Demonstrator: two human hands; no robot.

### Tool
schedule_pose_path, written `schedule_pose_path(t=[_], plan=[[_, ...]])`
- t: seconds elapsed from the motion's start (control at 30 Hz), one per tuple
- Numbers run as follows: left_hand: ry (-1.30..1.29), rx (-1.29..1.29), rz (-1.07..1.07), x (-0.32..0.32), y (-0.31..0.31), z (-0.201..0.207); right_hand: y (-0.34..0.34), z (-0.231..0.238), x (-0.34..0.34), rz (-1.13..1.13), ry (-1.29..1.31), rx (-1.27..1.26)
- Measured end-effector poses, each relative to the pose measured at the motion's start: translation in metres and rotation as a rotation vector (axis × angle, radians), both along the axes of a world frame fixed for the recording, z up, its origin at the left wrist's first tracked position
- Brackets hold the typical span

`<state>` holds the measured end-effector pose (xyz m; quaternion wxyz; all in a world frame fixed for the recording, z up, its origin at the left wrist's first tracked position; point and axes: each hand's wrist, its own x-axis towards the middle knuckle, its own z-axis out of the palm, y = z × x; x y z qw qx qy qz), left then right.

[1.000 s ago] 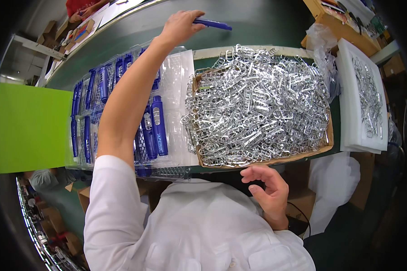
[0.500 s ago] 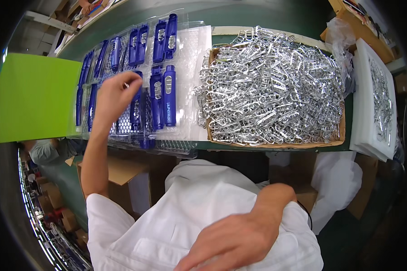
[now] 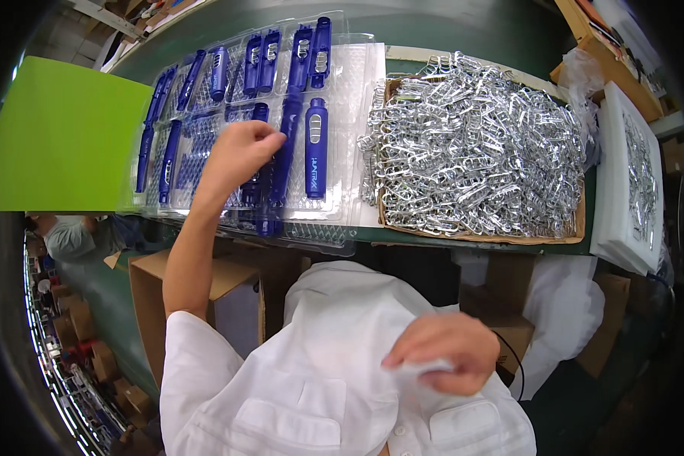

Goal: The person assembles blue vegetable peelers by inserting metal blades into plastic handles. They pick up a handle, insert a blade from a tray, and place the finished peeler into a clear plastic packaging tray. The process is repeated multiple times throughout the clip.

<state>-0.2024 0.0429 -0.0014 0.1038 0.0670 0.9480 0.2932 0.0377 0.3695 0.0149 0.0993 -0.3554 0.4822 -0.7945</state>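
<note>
Over the clear plastic tray (image 3: 351,152), my left hand (image 3: 239,159) pinches with thumb and fingertips at a long blue plastic casing half (image 3: 285,144), which looks blurred and tilted. Right of it, a blue casing half with a silver metal piece in its window (image 3: 316,148) lies in its own slot. Several more blue casing halves (image 3: 252,64) fill the tray's far row, some with silver pieces. My right hand (image 3: 444,353) hangs in front of my white shirt, fingers curled in; a pale patch shows between them, and what they hold, if anything, I cannot make out.
A cardboard box (image 3: 482,237) heaped with silver metal clips (image 3: 479,152) stands right of the tray. A bright green board (image 3: 64,140) is at the left. White foam sheets (image 3: 612,182) with more metal pieces lean at the far right. Open cartons (image 3: 148,304) sit below the table edge.
The view has shifted, so the table things appear further right. My left hand has closed on the blue casing half, which has tilted. My right hand has risen to the right and curled its fingers.
</note>
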Motion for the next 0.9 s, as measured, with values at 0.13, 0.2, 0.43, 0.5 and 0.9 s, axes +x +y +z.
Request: schedule_pose_path(t=[0.13,0.2,0.43,0.5,0.9], plan=[[-0.162,0.647,0.097,0.031,-0.016,0.030,-0.013,-0.007,0.003,-0.402,-0.072,0.290],[-0.199,0.902,0.137,0.061,-0.008,0.038,-0.024,-0.005,-0.006,-0.557,-0.070,0.457],[-0.390,1.343,0.052,0.157,0.016,0.018,-0.056,-0.015,-0.022,-0.197,-0.417,0.269],[-0.449,1.354,0.037,0.168,0.019,0.015,-0.061,-0.006,-0.020,-0.062,-0.613,0.175],[-0.530,1.330,0.142,0.184,0.011,0.005,-0.065,0.001,-0.015,0.043,-0.882,0.157]])
